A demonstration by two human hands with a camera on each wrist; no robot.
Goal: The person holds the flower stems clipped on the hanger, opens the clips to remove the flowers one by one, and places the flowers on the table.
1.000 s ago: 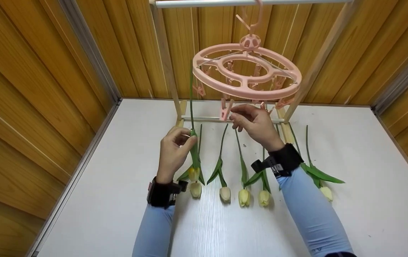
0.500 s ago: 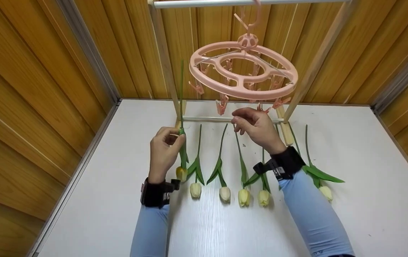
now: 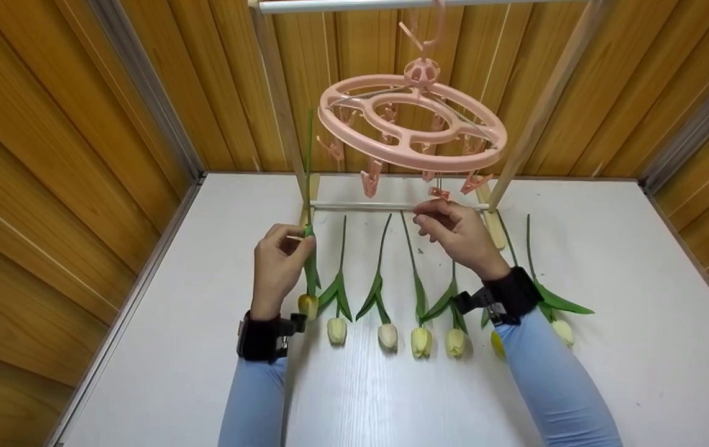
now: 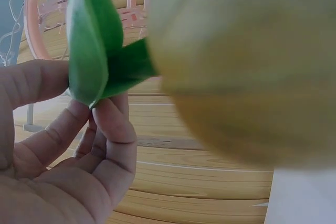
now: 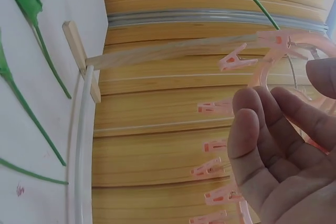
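Starting at the left, we see wood-panel walls w/ a grey corner strip, then the white tabletop (image 3: 609,298) running out to the right. Our left hand (image 3: 280,264) is raised above the tabletop's left-centre, thumb & fingers pinching the stem of a tulip (image 3: 308,248) held upside down: stem pointing up beside the left edge of the pink clip hanger (image 3: 413,130), yellowish bud hanging down near the wrist strap. In the left wrist view that bud fills most of the pic, blurred, w/ green leaves pressed between thumb & fingertips (image 4: 107,116). Next, approx. centre, a row of tulips (image 3: 385,292) lies flat on the tabletop, buds toward us, stems pointing to the far rack bar (image 3: 361,205); they lie side by side, apart from each other. Above them the pink clip hanger hangs by its hook from the top rail (image 3: 392,5), small pink clips (image 3: 370,180) dangling under the ring. Our right hand (image 3: 457,233) sits just below the ring's near edge, fingers loosely curled, thumb near a clip; the right wrist view shows the fingers relaxed & holding nothing, clips just beyond them. Further right, one more tulip (image 3: 547,298) lies past the right forearm, partly hidden by the blue sleeve (image 3: 547,379).
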